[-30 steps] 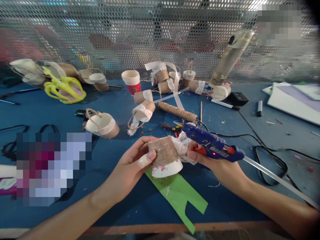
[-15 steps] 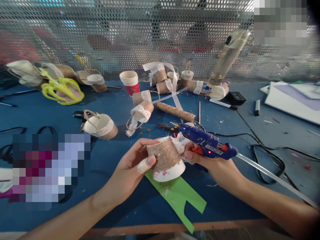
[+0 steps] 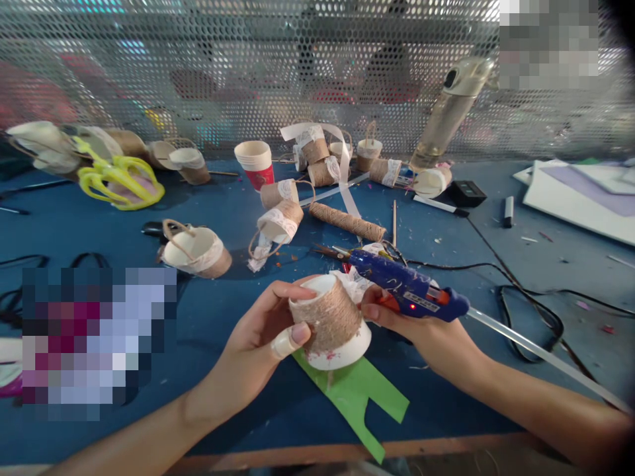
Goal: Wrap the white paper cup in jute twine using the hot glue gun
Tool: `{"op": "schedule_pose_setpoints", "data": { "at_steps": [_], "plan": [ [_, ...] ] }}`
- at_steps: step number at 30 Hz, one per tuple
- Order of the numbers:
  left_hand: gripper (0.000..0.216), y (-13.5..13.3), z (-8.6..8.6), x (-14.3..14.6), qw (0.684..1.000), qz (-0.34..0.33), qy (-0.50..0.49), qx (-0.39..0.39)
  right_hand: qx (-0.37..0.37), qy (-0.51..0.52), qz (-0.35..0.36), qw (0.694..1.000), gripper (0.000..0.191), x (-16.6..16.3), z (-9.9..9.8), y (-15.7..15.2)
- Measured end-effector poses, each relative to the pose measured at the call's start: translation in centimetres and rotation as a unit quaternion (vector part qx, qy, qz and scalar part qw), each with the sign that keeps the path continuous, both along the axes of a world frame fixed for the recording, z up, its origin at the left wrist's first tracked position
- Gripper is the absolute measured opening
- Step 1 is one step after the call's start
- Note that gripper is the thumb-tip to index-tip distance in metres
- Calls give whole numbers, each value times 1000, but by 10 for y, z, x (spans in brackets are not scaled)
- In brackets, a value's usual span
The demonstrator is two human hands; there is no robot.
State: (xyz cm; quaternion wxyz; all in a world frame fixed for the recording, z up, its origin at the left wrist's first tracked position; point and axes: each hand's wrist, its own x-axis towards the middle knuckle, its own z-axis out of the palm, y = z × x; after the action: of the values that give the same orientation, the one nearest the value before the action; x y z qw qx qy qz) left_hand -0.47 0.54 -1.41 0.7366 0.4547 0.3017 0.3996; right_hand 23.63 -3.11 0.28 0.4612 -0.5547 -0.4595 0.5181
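Note:
My left hand (image 3: 258,344) is closed around a paper cup wrapped in brown twine (image 3: 330,320), thumb pressed on the twine. The cup is upside down, its white rim toward me and its base tilted up. My right hand (image 3: 421,330) grips a blue hot glue gun (image 3: 404,284) with a red light on its side; its nozzle points left, just above the cup. A clear glue stick (image 3: 540,354) sticks out of the gun's back. A bit of white lace (image 3: 354,281) shows between the cup and the gun.
A green paper cutout (image 3: 362,396) lies under the cup on the blue table (image 3: 248,218). Several finished twine cups (image 3: 198,250), a twine roll (image 3: 347,221), a red-and-white cup (image 3: 258,162), yellow scissors (image 3: 119,178) and a bottle (image 3: 446,112) sit beyond. Black cables (image 3: 526,291) run at right.
The left hand has turned the cup so its base tips up toward the gun. The glue gun has shifted slightly left and lower.

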Motion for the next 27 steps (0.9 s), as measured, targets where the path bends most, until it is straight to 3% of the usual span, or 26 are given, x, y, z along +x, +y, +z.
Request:
{"op": "schedule_pose_setpoints", "data": {
  "at_steps": [12,19,27],
  "plan": [
    [20,3,4,5,1000,-17,-1,-1,6,13,15,1000,17,-1,-3,-1],
    [27,4,10,10,996,-31,17,-86,5,14,-10,1000,22,-3,-8,-1],
    [38,8,10,14,983,-56,-41,-168,38,-14,6,999,16,-7,-7,-5]
  ]
}}
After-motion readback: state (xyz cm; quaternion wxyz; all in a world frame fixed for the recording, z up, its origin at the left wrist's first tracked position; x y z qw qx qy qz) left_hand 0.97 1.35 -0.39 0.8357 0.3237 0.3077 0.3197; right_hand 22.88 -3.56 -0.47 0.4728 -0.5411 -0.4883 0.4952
